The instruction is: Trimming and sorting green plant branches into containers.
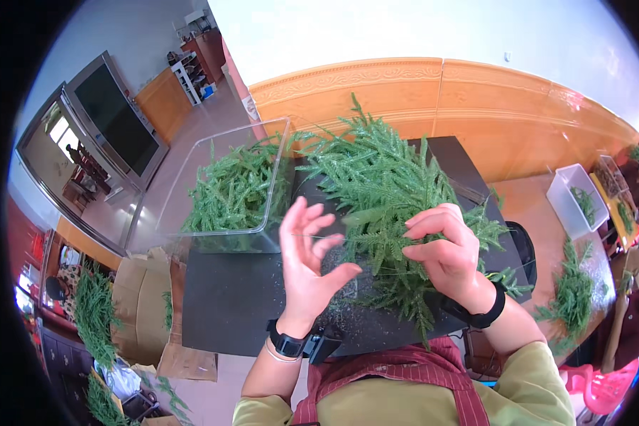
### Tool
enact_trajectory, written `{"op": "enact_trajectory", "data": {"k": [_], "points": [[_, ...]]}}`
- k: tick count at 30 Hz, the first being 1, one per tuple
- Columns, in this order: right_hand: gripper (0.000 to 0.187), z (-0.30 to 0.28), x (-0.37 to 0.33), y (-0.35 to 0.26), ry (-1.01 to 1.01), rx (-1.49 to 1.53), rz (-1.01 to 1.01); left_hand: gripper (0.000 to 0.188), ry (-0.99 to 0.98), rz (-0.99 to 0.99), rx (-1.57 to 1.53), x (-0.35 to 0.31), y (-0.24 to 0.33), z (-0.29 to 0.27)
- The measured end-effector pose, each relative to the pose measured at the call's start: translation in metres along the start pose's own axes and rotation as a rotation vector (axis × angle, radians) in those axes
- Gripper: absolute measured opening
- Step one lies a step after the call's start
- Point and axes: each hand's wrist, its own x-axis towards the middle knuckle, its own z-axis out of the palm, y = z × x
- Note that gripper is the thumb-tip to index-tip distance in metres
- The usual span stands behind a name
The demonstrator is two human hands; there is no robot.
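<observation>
My left hand (307,259) is held up over the dark table (224,305), its fingers spread apart. To its right, my right hand (447,250) is closed in a pinch, and what lies between its fingertips is too small to name. A faint thin strand seems to run between the two hands. Below and behind them spreads a large heap of green artificial pine sprigs (383,167). One sprig (368,215) near my left fingertips is blurred. Left of the heap stands a clear plastic bin (268,206) filled with more pine sprigs (234,181).
Small green bits litter the tabletop near my hands. On the floor at left is an open cardboard box (140,298) beside more greenery (96,312). At right, another table (525,206) bears a white bin (579,202) and pine sprigs (574,287); a pink chair (603,387) stands nearby.
</observation>
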Motion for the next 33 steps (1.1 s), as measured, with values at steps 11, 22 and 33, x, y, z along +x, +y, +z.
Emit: {"op": "enact_trajectory", "data": {"k": [11,22,33], "points": [[0.019,0.007,0.004,-0.032,-0.016,-0.033,0.075,0.021,-0.186,0.577,0.859,-0.001,0.052,0.001],[0.017,-0.048,-0.016,-0.020,-0.117,-0.114,0.082,0.015,-0.451,0.185,0.440,0.008,0.011,0.057],[0.017,-0.147,-0.052,0.006,0.088,-0.281,0.457,0.017,-0.262,-0.057,0.512,0.005,-0.016,0.040]]}}
